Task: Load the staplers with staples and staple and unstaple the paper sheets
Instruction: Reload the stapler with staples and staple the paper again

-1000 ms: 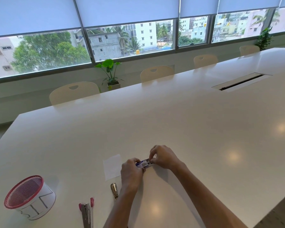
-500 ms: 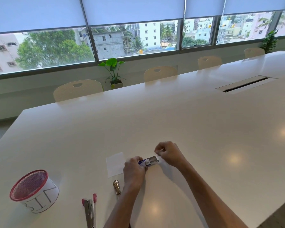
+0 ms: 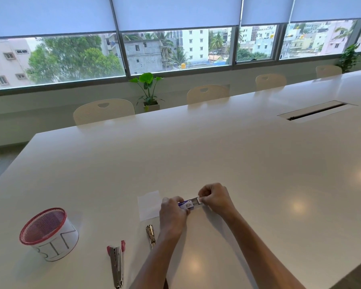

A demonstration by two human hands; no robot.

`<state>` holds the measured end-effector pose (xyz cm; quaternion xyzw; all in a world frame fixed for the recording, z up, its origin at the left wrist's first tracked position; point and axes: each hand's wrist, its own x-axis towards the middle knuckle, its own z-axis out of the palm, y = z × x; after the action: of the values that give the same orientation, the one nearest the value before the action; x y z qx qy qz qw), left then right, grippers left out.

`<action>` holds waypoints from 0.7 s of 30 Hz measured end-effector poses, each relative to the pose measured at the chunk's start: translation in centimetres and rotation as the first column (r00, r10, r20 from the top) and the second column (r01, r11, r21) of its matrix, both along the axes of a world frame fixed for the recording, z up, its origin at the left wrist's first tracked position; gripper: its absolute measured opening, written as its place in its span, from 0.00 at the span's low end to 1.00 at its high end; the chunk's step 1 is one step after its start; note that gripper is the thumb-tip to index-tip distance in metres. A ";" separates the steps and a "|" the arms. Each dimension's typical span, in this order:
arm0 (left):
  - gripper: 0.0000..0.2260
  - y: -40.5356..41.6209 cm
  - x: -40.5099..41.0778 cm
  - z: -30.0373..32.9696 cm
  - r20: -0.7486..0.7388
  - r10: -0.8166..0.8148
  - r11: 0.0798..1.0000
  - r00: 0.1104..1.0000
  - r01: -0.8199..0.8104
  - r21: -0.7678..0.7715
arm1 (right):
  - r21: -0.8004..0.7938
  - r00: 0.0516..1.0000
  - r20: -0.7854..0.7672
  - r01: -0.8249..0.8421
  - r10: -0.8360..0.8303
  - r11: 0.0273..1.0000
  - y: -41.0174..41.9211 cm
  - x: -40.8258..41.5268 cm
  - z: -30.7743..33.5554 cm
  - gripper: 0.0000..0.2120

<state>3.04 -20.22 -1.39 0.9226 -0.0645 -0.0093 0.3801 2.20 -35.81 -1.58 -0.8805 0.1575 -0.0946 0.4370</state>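
Lower centre: left hand (image 3: 172,213) grips staple box (image 3: 185,205); right hand (image 3: 214,198) pinches its tray (image 3: 197,200), now drawn further out. Staples nearly reachable; stapler (image 3: 116,264) unloaded.

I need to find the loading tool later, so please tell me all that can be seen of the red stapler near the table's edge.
The stapler lies on the white table, near its front edge, between the mesh bin and the person's left forearm. It looks opened out: a long silvery metal channel faces up, with red plastic parts at its far end. It points roughly away from the person. No hand touches it. Whether it holds staples cannot be told.
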 end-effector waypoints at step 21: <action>0.13 0.2 0.2 -0.6 0.047 -0.034 0.999 0.998 0.034 0.020 | -0.048 1.000 0.025 0.014 -0.012 0.999 3.0 -0.2 -0.6 0.07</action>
<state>3.28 -20.01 -1.99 0.9250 -0.0891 0.0054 0.3693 1.99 -32.76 -2.21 -0.8885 0.1555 -0.1122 0.4170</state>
